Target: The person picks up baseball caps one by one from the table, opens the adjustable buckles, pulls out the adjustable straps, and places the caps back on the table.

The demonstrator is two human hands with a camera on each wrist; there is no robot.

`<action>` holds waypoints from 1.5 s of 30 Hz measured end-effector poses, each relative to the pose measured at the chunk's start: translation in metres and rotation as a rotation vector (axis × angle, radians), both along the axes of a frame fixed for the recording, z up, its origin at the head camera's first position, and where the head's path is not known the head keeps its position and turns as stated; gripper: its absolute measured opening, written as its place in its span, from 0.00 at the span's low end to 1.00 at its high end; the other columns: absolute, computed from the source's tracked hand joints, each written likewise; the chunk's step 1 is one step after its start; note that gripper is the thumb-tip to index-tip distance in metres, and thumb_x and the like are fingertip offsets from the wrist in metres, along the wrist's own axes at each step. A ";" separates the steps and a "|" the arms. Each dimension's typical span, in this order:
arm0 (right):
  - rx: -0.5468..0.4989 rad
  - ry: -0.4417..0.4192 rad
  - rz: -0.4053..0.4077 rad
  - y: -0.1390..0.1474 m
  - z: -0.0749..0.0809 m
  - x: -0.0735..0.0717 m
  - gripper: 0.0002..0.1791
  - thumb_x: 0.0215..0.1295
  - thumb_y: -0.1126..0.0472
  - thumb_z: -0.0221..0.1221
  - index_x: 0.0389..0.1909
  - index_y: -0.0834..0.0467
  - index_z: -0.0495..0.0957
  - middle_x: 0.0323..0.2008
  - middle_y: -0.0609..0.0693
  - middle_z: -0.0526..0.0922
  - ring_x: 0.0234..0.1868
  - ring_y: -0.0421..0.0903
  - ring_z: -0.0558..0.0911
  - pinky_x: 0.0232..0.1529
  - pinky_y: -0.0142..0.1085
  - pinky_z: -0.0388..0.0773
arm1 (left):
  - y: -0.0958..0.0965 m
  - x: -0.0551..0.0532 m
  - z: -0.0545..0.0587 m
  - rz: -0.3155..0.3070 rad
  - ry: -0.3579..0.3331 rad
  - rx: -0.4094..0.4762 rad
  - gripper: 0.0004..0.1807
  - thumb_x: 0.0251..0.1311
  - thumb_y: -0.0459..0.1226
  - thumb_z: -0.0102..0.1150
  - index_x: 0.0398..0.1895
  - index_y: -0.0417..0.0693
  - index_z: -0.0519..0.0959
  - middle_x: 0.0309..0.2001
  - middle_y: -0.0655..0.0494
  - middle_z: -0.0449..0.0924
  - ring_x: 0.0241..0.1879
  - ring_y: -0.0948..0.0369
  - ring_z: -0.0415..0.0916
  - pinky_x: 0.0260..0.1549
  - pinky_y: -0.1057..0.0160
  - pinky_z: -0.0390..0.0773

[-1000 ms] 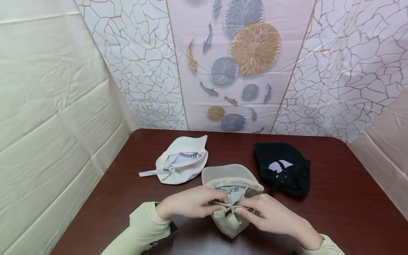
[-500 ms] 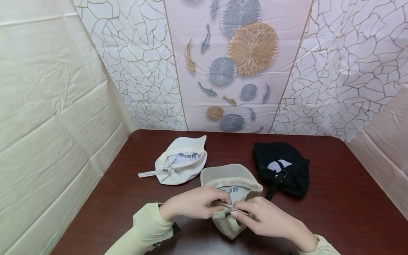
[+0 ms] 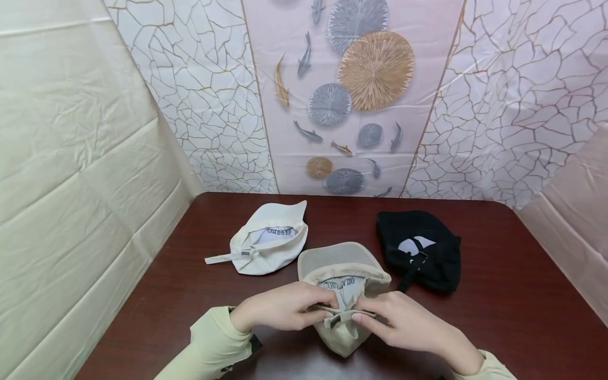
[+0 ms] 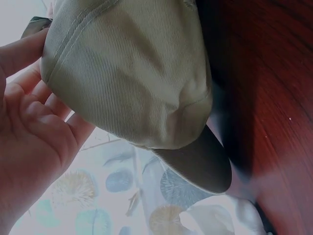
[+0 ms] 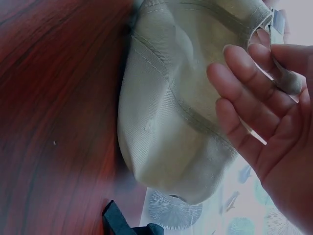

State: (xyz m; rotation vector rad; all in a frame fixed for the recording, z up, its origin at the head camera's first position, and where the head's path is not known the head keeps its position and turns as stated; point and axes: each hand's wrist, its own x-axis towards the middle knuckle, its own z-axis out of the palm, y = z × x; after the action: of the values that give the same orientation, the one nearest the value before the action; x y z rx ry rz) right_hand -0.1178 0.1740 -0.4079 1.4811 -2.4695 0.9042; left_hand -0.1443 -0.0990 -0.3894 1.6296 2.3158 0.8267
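A beige baseball cap (image 3: 338,255) lies upside down at the front middle of the table, brim pointing away and its inside facing up. Across its back opening runs an adjusting strap with a dark buckle (image 3: 335,320). My left hand (image 3: 288,306) pinches the band and strap just left of the buckle, thumb below and fingers inside the edge. On the other side, my right hand (image 3: 404,321) pinches the strap between thumb and index finger. The right wrist view shows a strap piece (image 5: 288,81) between its fingers, with the cap's crown (image 5: 171,98) beside them.
A white cap (image 3: 271,237) lies upside down at the back left, its strap end sticking out leftward. To the back right is a black cap (image 3: 420,248) with a strap hanging toward me. The dark red table (image 3: 176,301) ends at patterned cloth walls (image 3: 228,105).
My right thumb and index finger came in close to the buckle, then drew slightly back to the right. The buckle shows again between my hands. The other caps stay where they were.
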 end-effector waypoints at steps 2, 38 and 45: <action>-0.006 0.008 -0.001 -0.001 0.000 0.000 0.09 0.74 0.58 0.59 0.36 0.39 0.73 0.21 0.29 0.62 0.22 0.23 0.62 0.25 0.15 0.59 | 0.000 0.000 0.000 0.005 -0.008 0.004 0.05 0.71 0.34 0.56 0.39 0.56 0.75 0.32 0.69 0.72 0.32 0.76 0.66 0.35 0.80 0.67; -0.011 -0.059 -0.101 0.024 0.007 -0.002 0.11 0.74 0.62 0.58 0.37 0.39 0.74 0.24 0.29 0.70 0.21 0.24 0.68 0.24 0.18 0.65 | -0.035 -0.003 -0.008 0.058 -0.008 0.053 0.07 0.70 0.32 0.56 0.41 0.56 0.77 0.35 0.69 0.75 0.33 0.75 0.68 0.35 0.70 0.77; -0.017 -0.073 -0.115 0.041 0.009 0.000 0.14 0.73 0.64 0.59 0.41 0.37 0.74 0.26 0.28 0.72 0.21 0.25 0.68 0.25 0.18 0.65 | -0.049 -0.003 -0.005 0.125 -0.037 0.060 0.07 0.71 0.32 0.55 0.42 0.56 0.77 0.35 0.69 0.74 0.36 0.73 0.70 0.37 0.60 0.79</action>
State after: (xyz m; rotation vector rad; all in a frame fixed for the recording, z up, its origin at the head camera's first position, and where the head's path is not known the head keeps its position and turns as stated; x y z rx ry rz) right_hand -0.1176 0.2150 -0.3992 1.3085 -2.5614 0.9718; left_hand -0.1472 -0.1476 -0.3945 1.4909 2.4097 0.9533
